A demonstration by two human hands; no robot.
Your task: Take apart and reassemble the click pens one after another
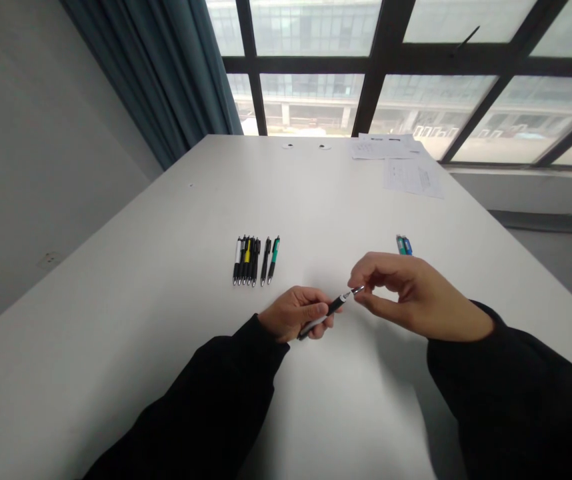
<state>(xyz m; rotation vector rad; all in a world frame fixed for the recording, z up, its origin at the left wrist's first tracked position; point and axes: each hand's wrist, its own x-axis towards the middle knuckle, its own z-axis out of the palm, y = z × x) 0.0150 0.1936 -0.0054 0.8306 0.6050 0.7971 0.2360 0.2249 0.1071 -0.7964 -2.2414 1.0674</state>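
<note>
My left hand point(291, 315) is closed around a black and white pen point(335, 306), which slants up to the right with its narrow end pointing at my right hand. Between the thumb and fingertips of my right hand point(419, 297) is a small silver pen tip point(357, 290), pinched right at the pen's narrow end. Whether tip and pen touch I cannot tell. Beyond my left hand lies a row of several pens point(247, 260), black with white and yellow parts. Beside that row are a black pen point(265, 261) and a green pen point(274, 260).
Past my right hand lie green and blue pens point(404, 245), partly hidden by it. Papers point(383, 147) rest at the far right of the white table point(286, 200). Windows and a blue curtain point(166, 73) stand behind the far edge.
</note>
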